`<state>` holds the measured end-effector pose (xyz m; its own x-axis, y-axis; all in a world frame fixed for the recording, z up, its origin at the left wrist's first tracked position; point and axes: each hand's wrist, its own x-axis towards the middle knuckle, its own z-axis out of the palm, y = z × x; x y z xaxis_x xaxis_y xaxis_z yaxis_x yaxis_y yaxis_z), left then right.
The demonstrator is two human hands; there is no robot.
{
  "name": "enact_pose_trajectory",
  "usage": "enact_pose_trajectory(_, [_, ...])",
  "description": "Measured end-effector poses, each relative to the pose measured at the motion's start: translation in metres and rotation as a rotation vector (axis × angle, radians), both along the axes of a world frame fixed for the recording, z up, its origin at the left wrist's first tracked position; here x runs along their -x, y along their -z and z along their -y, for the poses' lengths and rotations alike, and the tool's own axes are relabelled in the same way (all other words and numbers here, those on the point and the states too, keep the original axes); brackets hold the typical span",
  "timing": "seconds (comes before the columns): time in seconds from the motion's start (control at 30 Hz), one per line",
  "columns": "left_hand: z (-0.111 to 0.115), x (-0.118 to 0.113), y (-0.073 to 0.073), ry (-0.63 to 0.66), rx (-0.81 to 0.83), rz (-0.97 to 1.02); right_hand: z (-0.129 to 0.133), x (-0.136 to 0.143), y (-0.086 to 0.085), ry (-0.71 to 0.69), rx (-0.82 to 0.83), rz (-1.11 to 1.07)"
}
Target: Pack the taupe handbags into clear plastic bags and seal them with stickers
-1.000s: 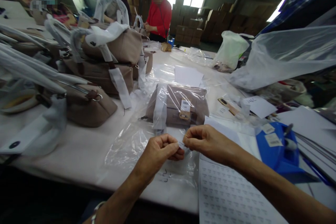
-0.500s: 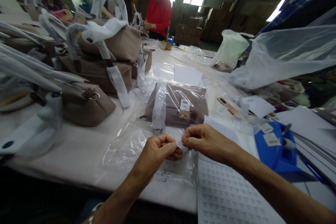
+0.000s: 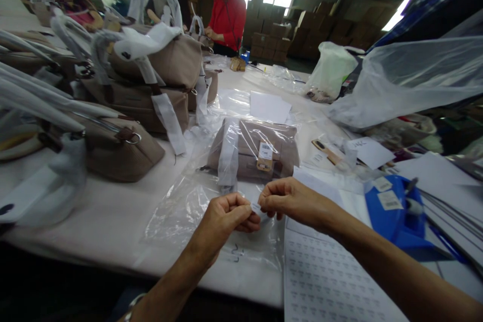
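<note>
Between my two hands is a small white label (image 3: pixel 255 207), pinched from both sides. My left hand (image 3: pixel 232 216) has thumb and finger closed on its left edge, and my right hand (image 3: pixel 283 198) pinches its right edge. Both are over a clear plastic bag (image 3: pixel 181 216) spread on the table. Just beyond my hands a taupe handbag (image 3: pixel 247 143) lies inside the clear plastic, with a white wrapped strip over its left part and a tan tag with a white barcode sticker (image 3: pixel 266 151) on its front.
Taupe handbags (image 3: pixel 121 146) with wrapped handles are piled at the left. A printed label sheet (image 3: pixel 324 276) lies at the right front, near a blue tape dispenser (image 3: pixel 388 211) and a phone (image 3: pixel 326 152). People stand across the table (image 3: pixel 124 221).
Both hands have shifted very slightly left, still pinching the small label. Across the table, the person in red has lowered their head a little.
</note>
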<state>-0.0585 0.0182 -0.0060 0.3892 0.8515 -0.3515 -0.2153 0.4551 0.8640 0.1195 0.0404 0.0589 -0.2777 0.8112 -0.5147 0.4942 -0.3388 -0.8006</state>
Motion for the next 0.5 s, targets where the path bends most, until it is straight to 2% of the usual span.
enact_pose_trajectory(0.5, [-0.004,0.004,0.008,0.004,0.051,-0.037,-0.012,0.004,0.012,0.014,0.115,-0.05])
